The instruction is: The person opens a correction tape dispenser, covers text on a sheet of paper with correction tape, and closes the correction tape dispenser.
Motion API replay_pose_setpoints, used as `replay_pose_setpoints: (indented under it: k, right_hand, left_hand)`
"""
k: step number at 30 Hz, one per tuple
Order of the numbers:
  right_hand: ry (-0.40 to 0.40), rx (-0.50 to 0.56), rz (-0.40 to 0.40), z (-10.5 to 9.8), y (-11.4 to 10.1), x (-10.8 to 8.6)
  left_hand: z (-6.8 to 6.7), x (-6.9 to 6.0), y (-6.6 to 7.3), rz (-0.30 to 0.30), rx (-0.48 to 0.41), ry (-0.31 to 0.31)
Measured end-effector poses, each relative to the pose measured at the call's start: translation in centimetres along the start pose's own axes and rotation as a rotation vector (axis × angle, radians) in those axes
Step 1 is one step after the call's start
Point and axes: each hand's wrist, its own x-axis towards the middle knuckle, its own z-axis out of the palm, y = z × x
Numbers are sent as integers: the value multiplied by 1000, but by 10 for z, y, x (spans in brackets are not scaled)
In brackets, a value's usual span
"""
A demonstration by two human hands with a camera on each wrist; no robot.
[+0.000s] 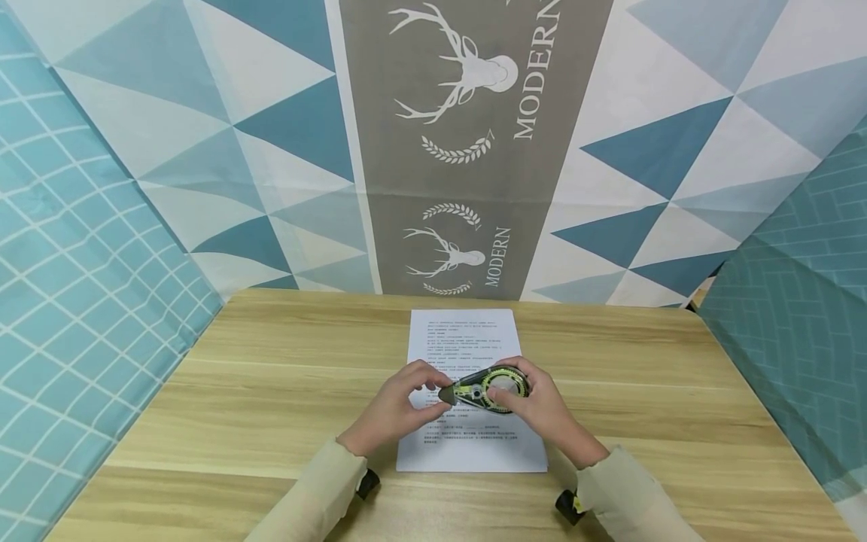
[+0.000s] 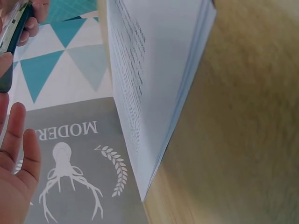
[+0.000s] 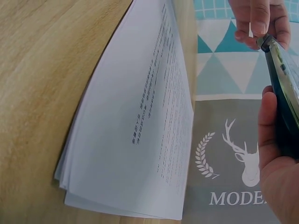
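Note:
A correction tape dispenser (image 1: 484,390), dark with a yellow-green wheel under a clear case, is held above a stack of printed paper (image 1: 472,453). My right hand (image 1: 544,406) grips its wide end, thumb on the top face. At the narrow end, my left hand (image 1: 396,405) pinches the dark tip cap (image 1: 446,394) between thumb and finger. The right wrist view shows the left fingertips touching the tip of the dispenser (image 3: 282,79). In the left wrist view, the other left fingers (image 2: 30,154) spread away from it.
The paper stack lies on a wooden table (image 1: 284,406), its sheet edges slightly uneven in the right wrist view. A patterned cloth (image 1: 460,181) with deer heads and triangles stands behind the table. Dark wrist devices (image 1: 368,484) sit at both sleeves.

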Motion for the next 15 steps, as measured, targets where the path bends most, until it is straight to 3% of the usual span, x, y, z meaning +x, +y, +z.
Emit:
replay_pose_setpoints:
  k: [15]
  right_hand:
    - [11, -1, -48, 0, -2, -1]
  left_hand:
    - [-3, 1, 2, 55, 14, 16]
